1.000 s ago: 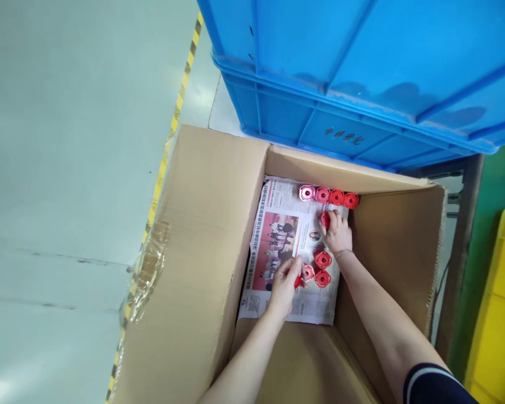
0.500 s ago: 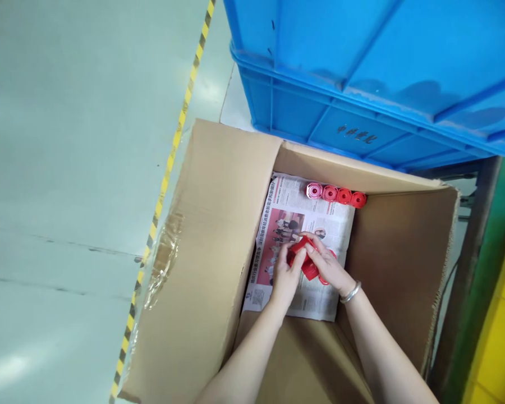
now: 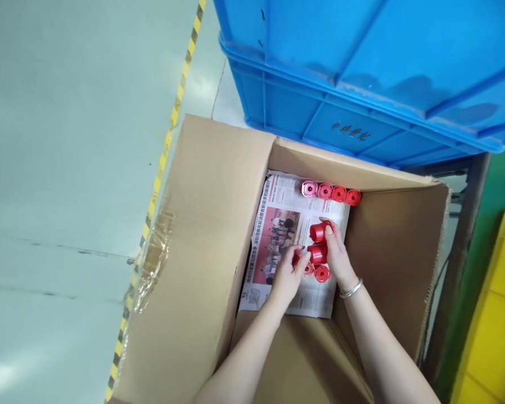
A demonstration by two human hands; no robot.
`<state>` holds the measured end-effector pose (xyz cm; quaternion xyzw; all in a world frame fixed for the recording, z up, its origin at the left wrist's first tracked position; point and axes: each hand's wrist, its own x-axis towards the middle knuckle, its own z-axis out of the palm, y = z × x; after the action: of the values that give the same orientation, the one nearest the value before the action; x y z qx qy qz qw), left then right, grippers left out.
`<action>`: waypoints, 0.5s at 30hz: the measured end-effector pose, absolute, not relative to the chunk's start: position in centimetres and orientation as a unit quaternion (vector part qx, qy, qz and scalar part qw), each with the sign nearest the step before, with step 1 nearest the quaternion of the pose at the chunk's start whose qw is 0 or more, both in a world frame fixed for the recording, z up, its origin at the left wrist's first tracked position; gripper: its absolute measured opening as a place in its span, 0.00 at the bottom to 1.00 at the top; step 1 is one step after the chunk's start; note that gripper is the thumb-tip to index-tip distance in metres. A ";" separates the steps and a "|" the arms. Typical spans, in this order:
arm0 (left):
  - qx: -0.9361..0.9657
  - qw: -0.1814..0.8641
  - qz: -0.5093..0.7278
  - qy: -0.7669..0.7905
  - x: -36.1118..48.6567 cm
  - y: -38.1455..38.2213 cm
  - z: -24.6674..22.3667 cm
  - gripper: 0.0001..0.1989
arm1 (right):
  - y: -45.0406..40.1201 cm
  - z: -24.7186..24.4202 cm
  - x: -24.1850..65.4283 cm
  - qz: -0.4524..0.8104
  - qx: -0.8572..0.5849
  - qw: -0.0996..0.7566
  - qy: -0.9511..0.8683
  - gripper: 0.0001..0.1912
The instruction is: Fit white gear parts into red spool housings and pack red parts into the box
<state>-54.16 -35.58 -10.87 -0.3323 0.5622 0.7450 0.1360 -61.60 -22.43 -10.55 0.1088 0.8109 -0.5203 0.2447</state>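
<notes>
Head camera view: pale green factory floor, crossed by yellow-and-black tape. The landmark is a printed newspaper, lying flat inside an open cardboard box, apparently as a liner to shield what rests on it. Beyond the newspaper stand blue crates; well to its right is a yellow crate.

Along the newspaper's far edge, a row of four red parts sits side by side, open rims up, near the box wall, which likely helps keep the line straight. Two more red parts stand on its nearer right area, partly behind the left hand.

Over the newspaper's middle, the left hand has thumb and fingers closed on a mostly hidden red piece. The right hand pinches a red cup near its flange, tilted sideways, probably because the rim gives purchase. A second cup lies sideways against that hand; whether it is gripped, I cannot tell.
</notes>
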 end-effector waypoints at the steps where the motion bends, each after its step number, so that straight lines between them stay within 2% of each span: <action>1: -0.331 0.144 0.749 0.556 -54.1 -35.4 -10.9 0.14 | -22.7 -10.5 -61.4 -0.515 0.105 0.235 0.818 0.26; 11: -0.343 0.163 0.789 0.483 -54.3 -35.8 -10.5 0.18 | -23.1 -12.0 -61.8 -0.458 0.047 0.215 0.861 0.28; 15: -0.369 0.113 0.803 0.453 -54.7 -36.2 -10.4 0.19 | -22.6 -14.5 -62.6 -0.375 0.018 0.170 0.911 0.28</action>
<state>-54.72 -36.16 -10.37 -0.3695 0.4533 0.8033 0.1129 -62.55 -22.56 -14.52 0.0183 0.9111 -0.3753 0.1696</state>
